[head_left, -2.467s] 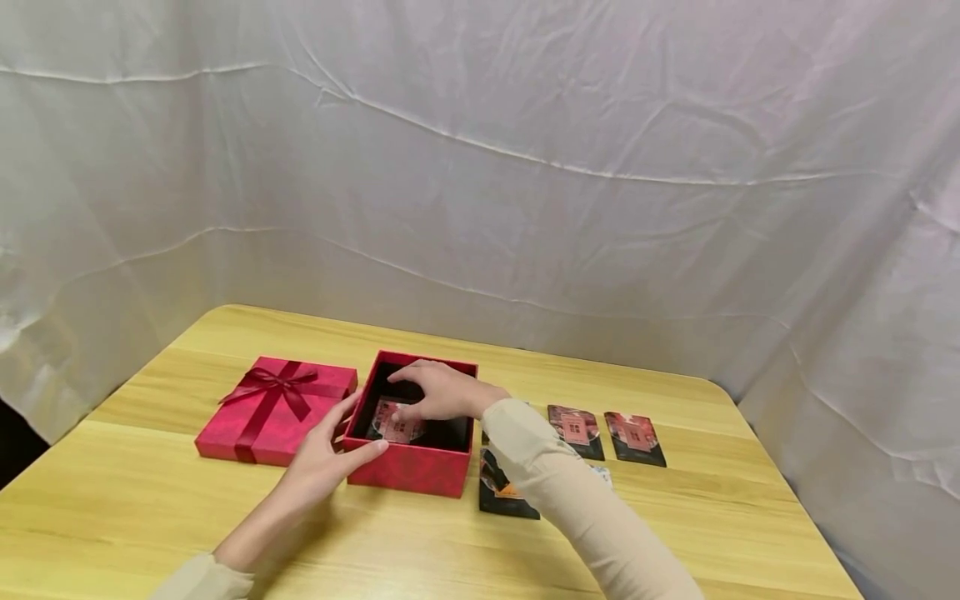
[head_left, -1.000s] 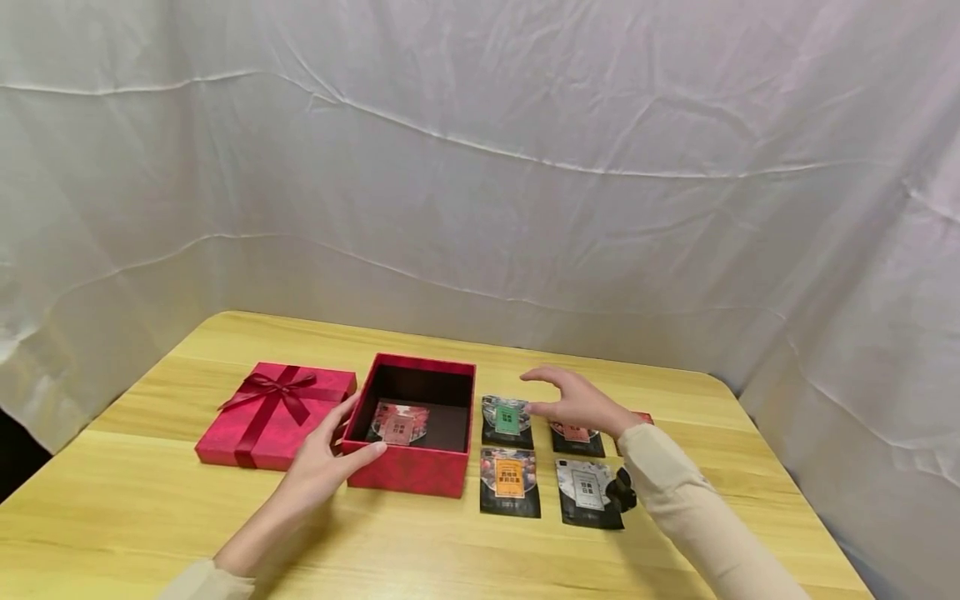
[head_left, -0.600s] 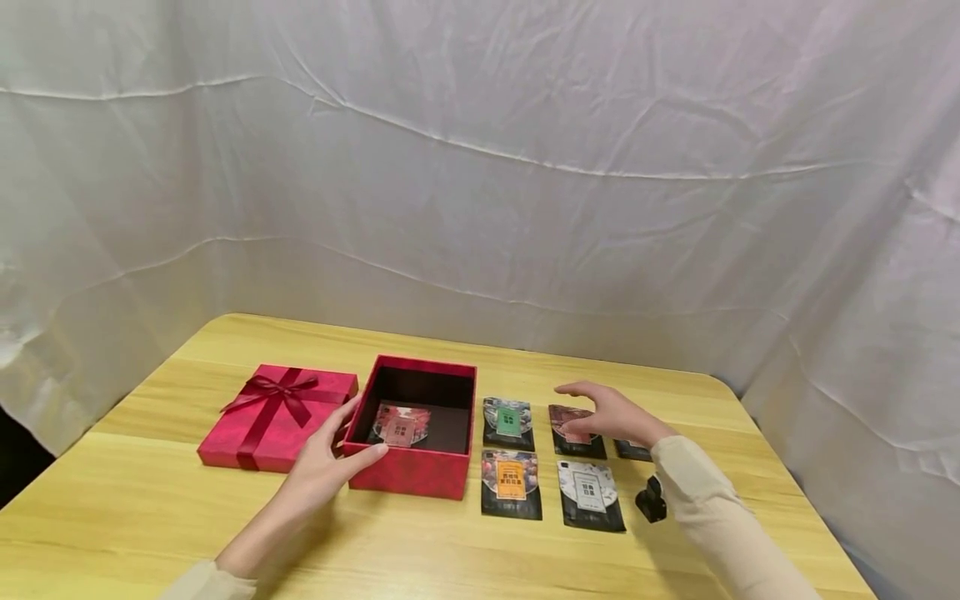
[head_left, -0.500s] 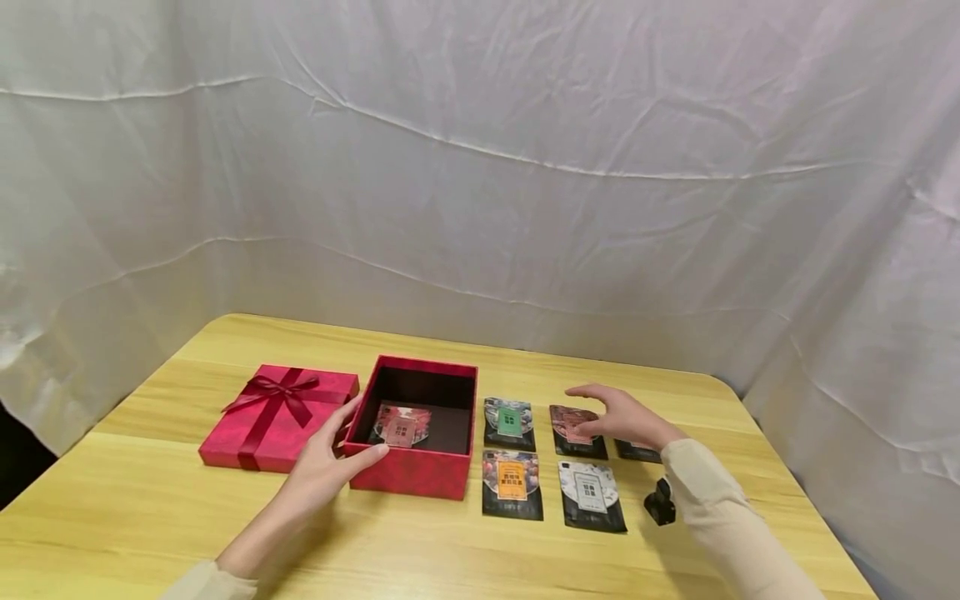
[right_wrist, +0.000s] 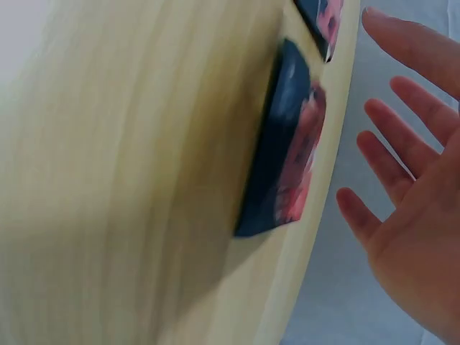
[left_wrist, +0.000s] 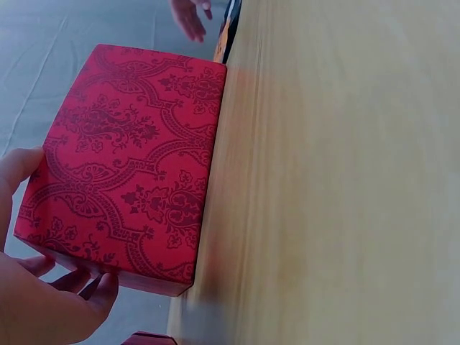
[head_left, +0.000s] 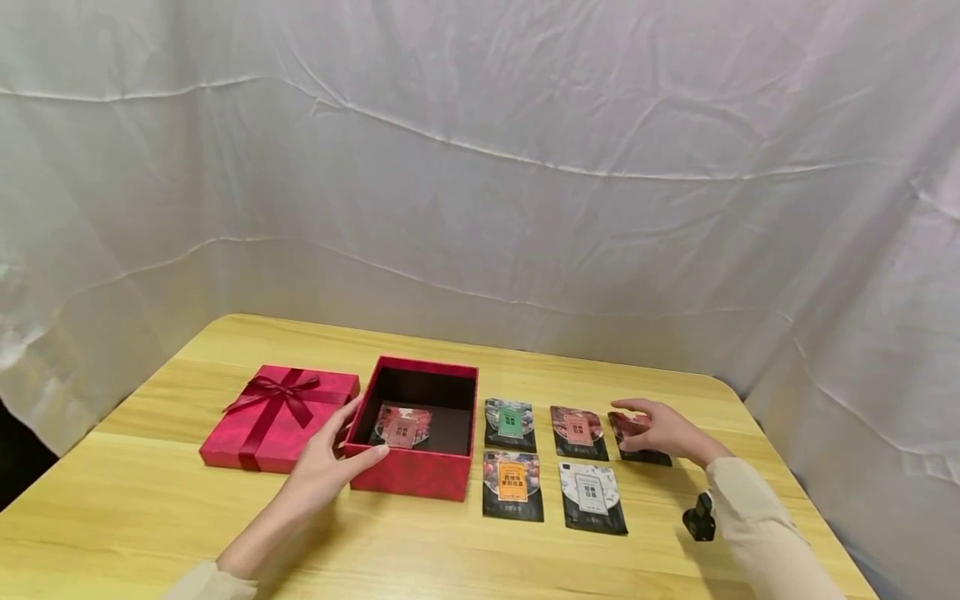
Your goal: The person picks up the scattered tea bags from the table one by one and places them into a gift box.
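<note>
My left hand (head_left: 318, 458) holds the near left corner of an open red gift box (head_left: 408, 473), thumb at the front rim and fingers along the left side. The left wrist view shows the same hand (left_wrist: 50, 287) against the patterned box (left_wrist: 126, 165). One red-and-black flat pouch (head_left: 401, 427) lies inside. My right hand (head_left: 667, 429) hovers over the rightmost red-and-black pouch (head_left: 654, 456), partly covering it. In the right wrist view its fingers (right_wrist: 402, 144) are spread, apart from the pouch (right_wrist: 284, 158), and nothing is in them.
A red lid (head_left: 277, 417) with a ribbon bow lies left of the box. Right of the box lie a green-labelled pouch (head_left: 510, 423), an orange-labelled one (head_left: 513, 485), a white one (head_left: 592, 497) and another red one (head_left: 579, 432). A pale curtain (head_left: 480, 208) hangs behind the table.
My right hand has come out of the box and moved right, passing above the green and middle red pouches to the rightmost pouch. My left hand stays at the box.
</note>
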